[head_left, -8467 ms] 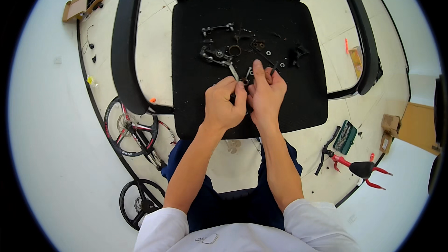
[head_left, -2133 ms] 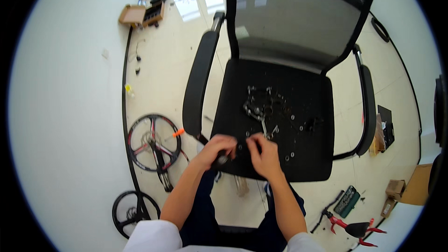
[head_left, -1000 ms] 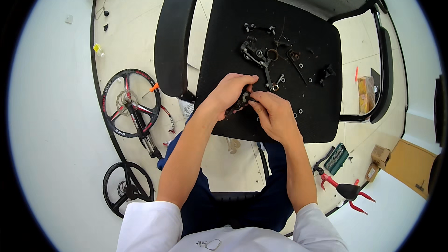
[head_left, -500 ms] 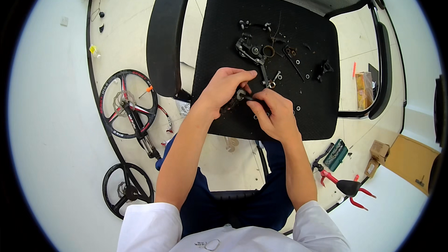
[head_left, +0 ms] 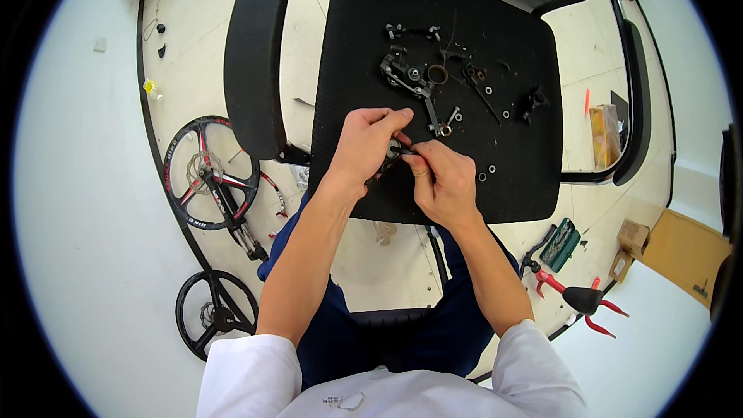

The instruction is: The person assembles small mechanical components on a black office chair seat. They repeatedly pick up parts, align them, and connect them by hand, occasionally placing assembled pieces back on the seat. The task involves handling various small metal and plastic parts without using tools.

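Plainly, at this moment your work stood partway, as far as could be judged.

Left hand: your left hand point(head_left: 364, 147) was curled closed around a small dark metal part point(head_left: 393, 151), holding it just above the front of the chair seat point(head_left: 348, 70).

Right hand: your right hand point(head_left: 443, 182) was pinched closed on a thin dark piece at that same part, thumb and forefinger meeting right beside the left hand's fingertips. Whether it was a tool or a fastener could not be told.

Where the part was: between your two hands, over the near edge of the seat, not resting on it.

Done so far: you had one part lifted out of the spread and in hand; how much of its fitting was finished was hidden by your fingers.

Left to do, by judgement: much lay loose on the seat — a dark linked arm assembly point(head_left: 404, 76), a brown ring point(head_left: 437, 74), a slim rod point(head_left: 481, 94), a small black block point(head_left: 534, 99) and scattered washers point(head_left: 492, 169). None of these touched your hands.

Around you: a spoked wheel with red marks point(head_left: 207, 174) and a black disc wheel point(head_left: 215, 313) lay on the floor to your left; red-handled pliers point(head_left: 576, 300) and a green case point(head_left: 560, 244) lay to your right, well apart from the seat.
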A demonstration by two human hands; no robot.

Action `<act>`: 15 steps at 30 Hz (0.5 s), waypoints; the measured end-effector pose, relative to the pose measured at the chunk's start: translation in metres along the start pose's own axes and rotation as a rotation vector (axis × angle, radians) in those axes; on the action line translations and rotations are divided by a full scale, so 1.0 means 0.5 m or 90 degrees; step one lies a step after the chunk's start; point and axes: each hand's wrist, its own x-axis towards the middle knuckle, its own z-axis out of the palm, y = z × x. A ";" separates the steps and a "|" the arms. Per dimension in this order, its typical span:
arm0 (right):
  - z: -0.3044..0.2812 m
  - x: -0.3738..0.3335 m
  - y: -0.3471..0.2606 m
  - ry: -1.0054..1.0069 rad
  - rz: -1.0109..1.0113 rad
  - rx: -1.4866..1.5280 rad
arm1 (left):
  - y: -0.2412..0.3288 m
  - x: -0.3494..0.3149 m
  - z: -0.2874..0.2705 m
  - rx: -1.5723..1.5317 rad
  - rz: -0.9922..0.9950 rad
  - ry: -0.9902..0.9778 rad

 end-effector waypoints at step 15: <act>-0.035 0.014 -0.007 -0.044 0.011 0.062 | 0.003 -0.002 -0.003 -0.109 0.101 -0.061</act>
